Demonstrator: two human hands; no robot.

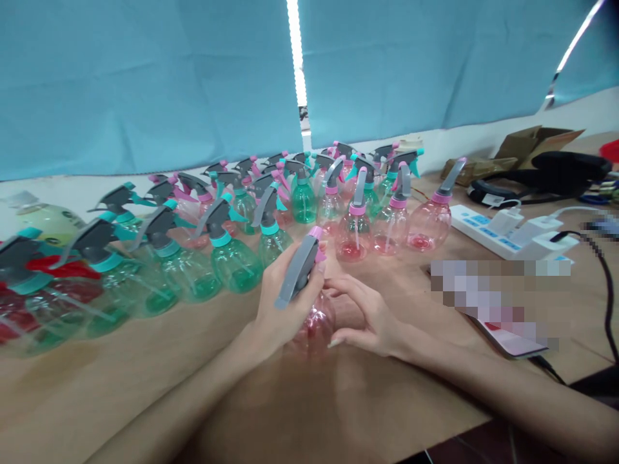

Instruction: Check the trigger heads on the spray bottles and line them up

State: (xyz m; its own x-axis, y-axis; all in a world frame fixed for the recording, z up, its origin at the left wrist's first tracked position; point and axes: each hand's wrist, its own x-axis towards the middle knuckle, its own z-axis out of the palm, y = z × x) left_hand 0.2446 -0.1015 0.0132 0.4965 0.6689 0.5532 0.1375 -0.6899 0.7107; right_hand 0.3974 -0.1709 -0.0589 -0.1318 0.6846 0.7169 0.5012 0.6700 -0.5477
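Note:
A pink spray bottle (316,325) with a grey trigger head (300,267) stands on the wooden table (145,380), held between both hands. My left hand (280,296) wraps round the neck and trigger head from the left. My right hand (367,316) curls against the bottle's right side, fingers closed on its body.
Several green spray bottles (232,258) and pink spray bottles (391,222) stand in rows across the back of the table. A white power strip (507,235) with plugs and cables lies at right, a phone (512,338) near the front right edge, black headphones (556,171) behind.

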